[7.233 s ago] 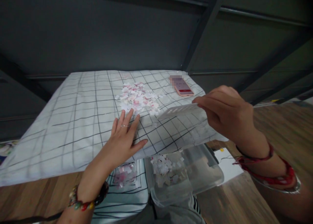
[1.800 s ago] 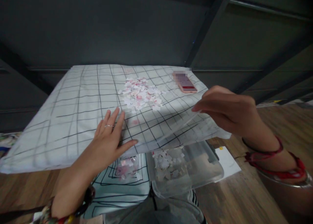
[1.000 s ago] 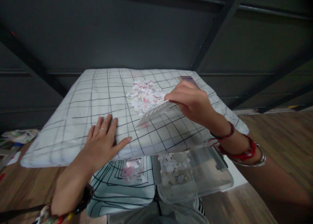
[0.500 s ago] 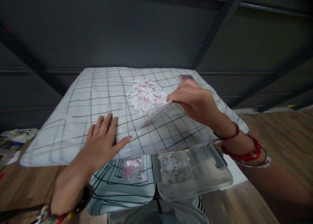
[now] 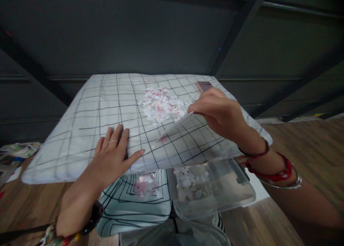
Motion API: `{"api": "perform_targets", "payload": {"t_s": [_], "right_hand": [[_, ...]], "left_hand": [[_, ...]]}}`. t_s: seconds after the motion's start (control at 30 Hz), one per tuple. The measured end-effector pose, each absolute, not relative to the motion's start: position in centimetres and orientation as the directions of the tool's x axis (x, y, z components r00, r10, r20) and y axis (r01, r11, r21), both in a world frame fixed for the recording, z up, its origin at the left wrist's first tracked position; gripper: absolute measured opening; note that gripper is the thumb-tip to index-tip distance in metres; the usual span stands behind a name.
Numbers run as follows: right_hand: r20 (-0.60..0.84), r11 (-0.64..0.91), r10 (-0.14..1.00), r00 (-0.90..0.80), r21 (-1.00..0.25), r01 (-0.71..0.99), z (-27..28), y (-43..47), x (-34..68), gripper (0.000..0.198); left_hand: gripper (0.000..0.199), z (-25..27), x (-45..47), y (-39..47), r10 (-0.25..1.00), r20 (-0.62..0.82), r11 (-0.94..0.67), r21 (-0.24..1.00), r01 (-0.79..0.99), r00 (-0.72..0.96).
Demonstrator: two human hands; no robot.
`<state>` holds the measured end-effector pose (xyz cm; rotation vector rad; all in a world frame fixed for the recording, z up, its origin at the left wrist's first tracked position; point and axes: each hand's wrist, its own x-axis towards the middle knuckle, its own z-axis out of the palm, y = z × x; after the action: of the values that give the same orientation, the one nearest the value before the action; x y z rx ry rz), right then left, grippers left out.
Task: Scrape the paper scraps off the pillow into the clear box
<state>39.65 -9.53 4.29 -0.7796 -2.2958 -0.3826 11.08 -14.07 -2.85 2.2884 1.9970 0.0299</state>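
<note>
My left hand lies flat on the checked cloth near the table's front edge, fingers spread. Between thumb and fingers, my right hand pinches the upper corner of a thin white card, which slants down to the left with its lower end at the cloth. Just behind the card is a heap of small white and pink paper scraps. A small pinkish scrap shows by the card's low end. The fingertips on the card's far side are hidden.
A phone lies at the back right of the table. Below the front edge, a clear plastic box holds paper scraps, beside a light blue lined pad with pink scraps. A dark panelled wall stands behind.
My right hand has shifted slightly to the right with the card, whose low end has moved right too. My left hand has stayed in place.
</note>
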Motion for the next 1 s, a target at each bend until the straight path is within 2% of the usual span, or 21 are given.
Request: {"api": "perform_targets", "payload": {"t_s": [0.13,0.23,0.3,0.47,0.7,1.0], "right_hand": [[0.725,0.654,0.422,-0.545,0.174,0.736,4.2,-11.3,40.7,0.021],[0.682,0.567,0.441,-0.583,0.292,0.771,3.8,-13.1,40.2,0.022],[0.656,0.571,0.444,-0.61,0.318,0.757,3.7,-14.4,39.5,0.023],[0.645,0.642,0.429,-0.633,0.275,0.716,4.4,-16.4,37.7,0.02],[0.65,0.623,0.42,-0.634,0.302,0.722,4.6,-16.0,38.9,0.021],[0.635,0.704,0.44,-0.635,0.195,0.683,4.9,-18.4,38.7,0.023]], "left_hand": [[0.088,-2.9,11.1,-14.1,0.987,-0.056,-0.141,0.102,0.985,0.148],[0.089,-3.0,11.0,-14.1,0.987,-0.046,-0.151,0.118,0.982,0.157],[0.091,-3.2,10.8,-14.2,0.987,-0.026,-0.153,0.132,0.979,0.158],[0.096,-3.4,10.2,-14.5,0.989,-0.017,-0.142,0.171,0.975,0.147],[0.093,-3.4,9.9,-14.6,0.988,-0.023,-0.146,0.182,0.972,0.153],[0.091,-3.1,10.0,-14.6,0.987,-0.056,-0.14,0.143,0.98,0.149]]}}
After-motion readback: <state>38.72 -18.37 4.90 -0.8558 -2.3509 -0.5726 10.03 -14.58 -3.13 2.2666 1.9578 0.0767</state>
